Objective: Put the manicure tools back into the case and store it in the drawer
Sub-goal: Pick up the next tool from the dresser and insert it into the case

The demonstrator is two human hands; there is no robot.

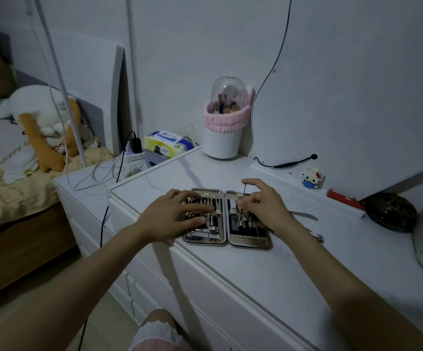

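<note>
Steel and slender, the probe-like manicure tool (242, 201) pinched in the right hand (263, 203) looks light, stiff and slippery, so a fingertip pinch near its lower shaft, as it is held now, seems the surest grip; its far tip stands up past the fingers while the near end slants down toward the elastic loops of the right half of the open manicure case (226, 219). That case lies flat and opened out on the white dresser top (293, 262), near its front edge. The left hand (177, 216) rests on the case's left half with fingers spread almost straight, pressing the tools there and holding nothing. A nail clipper (204, 235) sits strapped at the near end of that half. Just to the right of the case, partly behind the right wrist, a curved nail file (304, 215) and what may be small nippers (316, 236) lie loose on the top. I judge the case rigid and easy to lift by its edges once it is folded.
</note>
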